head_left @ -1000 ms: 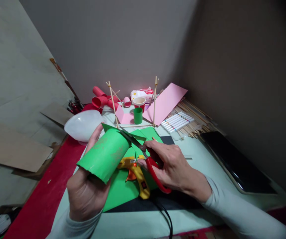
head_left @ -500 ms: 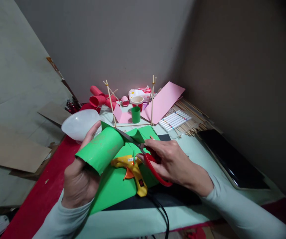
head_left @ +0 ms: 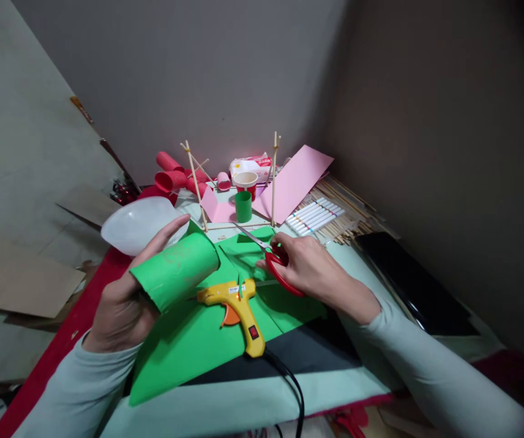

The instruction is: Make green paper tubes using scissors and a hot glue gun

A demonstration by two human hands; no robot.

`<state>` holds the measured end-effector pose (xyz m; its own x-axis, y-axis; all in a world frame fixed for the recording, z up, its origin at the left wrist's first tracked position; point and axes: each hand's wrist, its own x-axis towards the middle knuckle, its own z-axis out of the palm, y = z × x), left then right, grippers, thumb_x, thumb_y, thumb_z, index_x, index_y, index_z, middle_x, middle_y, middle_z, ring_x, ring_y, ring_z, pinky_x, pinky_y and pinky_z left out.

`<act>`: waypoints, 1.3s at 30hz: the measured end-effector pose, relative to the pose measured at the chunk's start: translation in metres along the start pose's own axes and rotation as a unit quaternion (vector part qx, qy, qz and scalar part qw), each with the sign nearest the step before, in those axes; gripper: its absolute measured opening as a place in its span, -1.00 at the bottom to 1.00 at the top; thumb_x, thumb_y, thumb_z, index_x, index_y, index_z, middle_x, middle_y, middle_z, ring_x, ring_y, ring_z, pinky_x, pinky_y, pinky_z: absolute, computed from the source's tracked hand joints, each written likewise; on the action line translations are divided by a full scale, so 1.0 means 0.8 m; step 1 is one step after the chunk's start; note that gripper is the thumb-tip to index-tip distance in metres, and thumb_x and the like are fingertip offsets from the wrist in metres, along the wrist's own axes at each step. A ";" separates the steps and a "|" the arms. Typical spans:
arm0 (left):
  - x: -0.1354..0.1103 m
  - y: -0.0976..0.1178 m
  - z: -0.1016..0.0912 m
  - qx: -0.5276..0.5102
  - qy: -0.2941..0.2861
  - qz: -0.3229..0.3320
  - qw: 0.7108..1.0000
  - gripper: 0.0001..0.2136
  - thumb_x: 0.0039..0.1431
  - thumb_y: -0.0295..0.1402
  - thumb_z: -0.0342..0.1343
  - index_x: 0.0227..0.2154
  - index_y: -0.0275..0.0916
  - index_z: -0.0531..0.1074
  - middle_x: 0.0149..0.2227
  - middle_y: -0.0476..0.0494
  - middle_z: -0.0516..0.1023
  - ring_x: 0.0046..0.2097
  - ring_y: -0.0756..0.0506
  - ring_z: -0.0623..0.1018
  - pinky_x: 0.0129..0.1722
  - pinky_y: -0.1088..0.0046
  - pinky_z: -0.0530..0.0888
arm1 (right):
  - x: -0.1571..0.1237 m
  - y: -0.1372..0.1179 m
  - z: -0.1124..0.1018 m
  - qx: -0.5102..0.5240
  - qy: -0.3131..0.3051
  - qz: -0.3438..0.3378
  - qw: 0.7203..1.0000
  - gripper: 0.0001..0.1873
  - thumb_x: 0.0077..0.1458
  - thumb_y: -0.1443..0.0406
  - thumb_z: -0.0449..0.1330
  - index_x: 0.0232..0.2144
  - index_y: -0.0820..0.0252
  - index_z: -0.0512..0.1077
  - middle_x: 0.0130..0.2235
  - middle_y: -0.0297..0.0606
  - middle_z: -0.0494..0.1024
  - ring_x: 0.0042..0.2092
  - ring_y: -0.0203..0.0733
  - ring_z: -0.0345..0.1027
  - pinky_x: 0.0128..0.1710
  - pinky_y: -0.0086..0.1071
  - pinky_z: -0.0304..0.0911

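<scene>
My left hand [head_left: 123, 310] is wrapped round a green paper-covered tube [head_left: 177, 264], which it holds tilted above the table; the fingers inside or behind it are hidden. In my right hand [head_left: 312, 267] is a pair of red-handled scissors [head_left: 282, 274], its blades pointing up and to the left, apart from the tube. Beneath both hands lie sheets of green paper [head_left: 171, 359], and a cut green piece [head_left: 244, 258] sits under the scissors. A yellow glue gun [head_left: 242, 313] rests on the green paper between my hands, its black cord running toward the front edge.
A stick frame [head_left: 273, 182] stands at the back around a small green tube [head_left: 243, 207] and a paper cup [head_left: 246, 181]. Red tubes [head_left: 171, 180] and a white bowl [head_left: 137, 228] are at left. Markers [head_left: 315, 217], wooden sticks [head_left: 357, 210] and a black tablet [head_left: 412, 283] lie right.
The scissors have come away from the green tube's end and moved right, and a green strip beside the tube no longer hangs at the blades. My left hand has shifted slightly left with the tube.
</scene>
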<state>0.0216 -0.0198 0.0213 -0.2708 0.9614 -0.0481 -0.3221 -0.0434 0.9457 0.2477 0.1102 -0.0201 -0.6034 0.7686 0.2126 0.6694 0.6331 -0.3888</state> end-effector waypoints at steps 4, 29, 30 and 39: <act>0.000 -0.002 -0.008 0.017 -0.024 -0.001 1.000 -0.21 0.04 -0.12 0.31 0.36 -0.16 0.30 0.32 -0.19 0.48 0.27 -0.36 0.50 0.04 0.38 0.61 | 0.003 0.008 -0.003 -0.013 0.014 0.022 1.000 -0.71 0.27 0.08 0.22 -0.29 0.22 0.44 -0.47 -0.18 0.51 -0.48 -0.13 0.29 -0.45 -0.35 -0.10; -0.011 -0.026 -0.002 -0.088 -0.036 0.021 0.995 -0.17 0.00 -0.20 0.35 0.38 0.00 0.25 0.27 -0.19 0.53 0.23 -0.41 0.54 0.21 0.10 0.53 | -0.036 -0.046 0.001 0.224 0.018 -0.132 0.966 -0.59 0.25 0.00 0.26 -0.06 0.17 0.41 -0.23 -0.23 0.55 -0.25 -0.12 0.40 -0.27 -0.28 0.27; -0.011 -0.029 -0.002 -0.092 -0.044 0.027 0.994 -0.17 0.00 -0.19 0.35 0.39 0.00 0.25 0.27 -0.21 0.53 0.22 -0.42 0.56 0.18 0.08 0.55 | -0.038 -0.047 0.002 0.227 0.018 -0.132 0.965 -0.58 0.25 -0.01 0.26 -0.06 0.18 0.41 -0.24 -0.23 0.54 -0.25 -0.12 0.39 -0.29 -0.29 0.27; -0.002 -0.036 -0.005 0.011 0.007 0.011 1.000 -0.23 0.15 -0.43 0.35 0.39 0.12 0.23 -0.07 -0.12 0.74 -0.12 -0.30 0.74 0.01 0.09 0.66 | -0.040 -0.050 0.008 0.212 0.053 -0.155 0.963 -0.53 0.27 -0.02 0.25 -0.08 0.29 0.43 -0.31 -0.25 0.49 -0.34 -0.19 0.30 -0.37 -0.32 0.22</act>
<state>0.0277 -0.0209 -0.0071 -0.2909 0.9563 -0.0314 -0.2950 -0.0584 0.9537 0.2378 0.0594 -0.0171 -0.6830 0.5682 0.4590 0.2133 0.7561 -0.6187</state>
